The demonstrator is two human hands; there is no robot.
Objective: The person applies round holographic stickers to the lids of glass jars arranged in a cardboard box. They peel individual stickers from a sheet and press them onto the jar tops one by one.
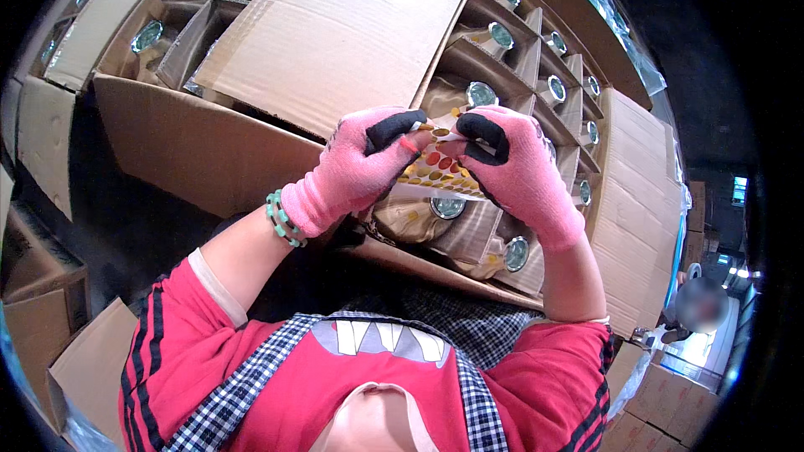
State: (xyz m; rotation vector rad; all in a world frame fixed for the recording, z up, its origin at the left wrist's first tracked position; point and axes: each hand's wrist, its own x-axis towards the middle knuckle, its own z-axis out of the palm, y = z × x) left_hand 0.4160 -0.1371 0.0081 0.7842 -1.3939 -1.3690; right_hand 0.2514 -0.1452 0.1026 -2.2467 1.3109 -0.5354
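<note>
Both my hands wear pink knit gloves with black fingertips. My left hand [356,167] and my right hand [512,172] together hold a small sheet of round red, orange and yellow stickers [435,172] up in front of me. The fingertips of both hands pinch at the sheet's top edge. A green bead bracelet [283,219] sits on my left wrist. Right below the hands stands an open cardboard carton [636,201] with divider cells, each holding a wrapped bottle with a green-and-silver cap [481,94].
A second open carton [167,130] with a raised flap and more capped bottles stands at the left. More cardboard boxes [75,360] lie low at the left and at the lower right. Another person [699,305] is at the far right.
</note>
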